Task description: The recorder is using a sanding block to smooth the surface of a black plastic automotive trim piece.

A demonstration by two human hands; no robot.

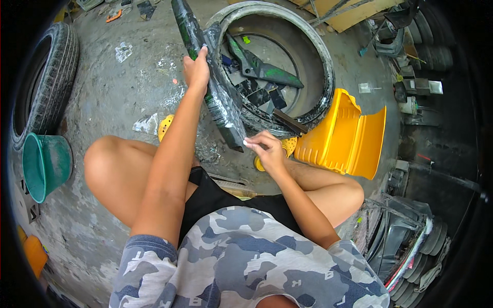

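Observation:
My left hand [197, 71] is wrapped round the upper part of a long, narrow dark plastic panel [222, 108], smeared with white and showing green patches. The panel slants down to the right, beside a tire lying flat [328, 64]. At its lower end my right hand [268, 149] has thumb and fingertips pinched together against the panel's tip. Whatever small thing lies between them, if anything, is too small to make out. Inside the tire's ring rest an angular dark piece with green patches [275, 74] and several small dark flat pieces [257, 95].
A yellow plastic shell [354, 138] leans by the tire on the right. At the left are an upright tire [60, 66] and a green bucket [55, 161]. A yellow sandal [165, 126] shows near my left knee. Stacked dark parts [431, 56] line the right side.

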